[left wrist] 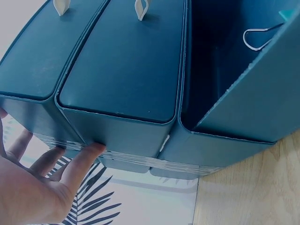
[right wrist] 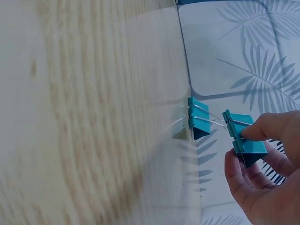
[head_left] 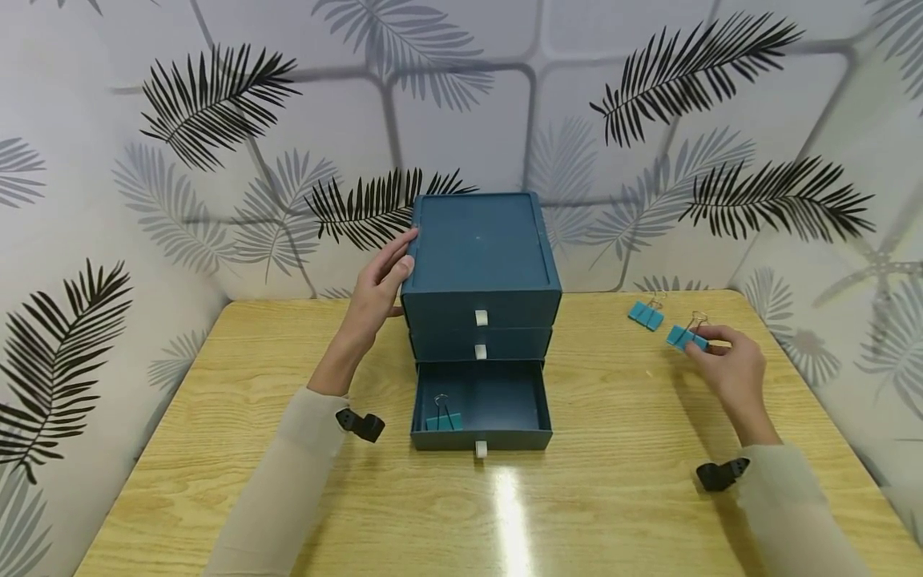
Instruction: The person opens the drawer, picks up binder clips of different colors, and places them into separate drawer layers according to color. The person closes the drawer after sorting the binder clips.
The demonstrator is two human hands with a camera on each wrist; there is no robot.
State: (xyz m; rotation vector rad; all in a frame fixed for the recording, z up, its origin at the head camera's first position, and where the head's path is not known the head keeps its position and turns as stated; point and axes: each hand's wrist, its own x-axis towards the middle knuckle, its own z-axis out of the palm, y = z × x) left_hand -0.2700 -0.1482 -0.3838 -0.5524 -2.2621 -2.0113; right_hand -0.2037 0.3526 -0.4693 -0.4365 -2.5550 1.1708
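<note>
My right hand pinches a teal binder clip between thumb and fingers, over the right part of the table. Just left of it a second teal binder clip lies on the wood; the right wrist view shows both clips close together. My left hand rests against the left side of a dark blue drawer unit, its fingers fairly straight along the wall. The bottom drawer is pulled out, with another teal binder clip inside at its front left, wire handles up.
The two upper drawers are closed, each with a white pull tab. The drawer unit stands near the back of the wooden table. Behind it rises a wall with a leaf pattern.
</note>
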